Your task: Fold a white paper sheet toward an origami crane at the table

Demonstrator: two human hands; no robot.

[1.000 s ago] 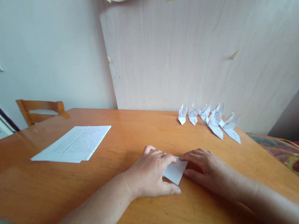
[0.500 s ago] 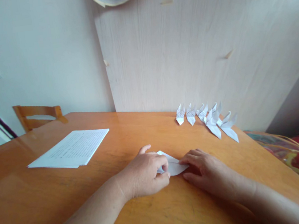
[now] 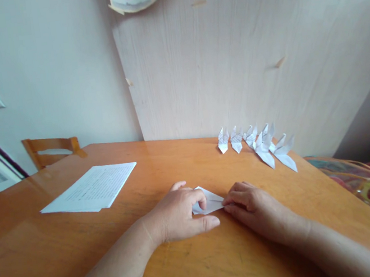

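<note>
Hand, right: pinches the pointed tip of folded paper, lower centre of frame. Hand, left: thumb spread, index finger curled over it. Paper presumably light, easily creased; best held by folded edges. Beyond, right of centre: paper birds on desk.

L hand bare; L forearm bare too, up to where view cuts it off, past tabletop's near edge on L side. Forearm broad, smooth outline, narrowing to L wrist, w/ thin crease across it & finer wrinkles on hand side. Back of hand rounded; thumb thick, blunt tip, joint folds visible. R hand likewise bare, rounded back, knuckles showing. R forearm, nr tabletop's R edge, bare, similar build, fainter wrist crease; lower end blurry, fine detail unclear.
</note>
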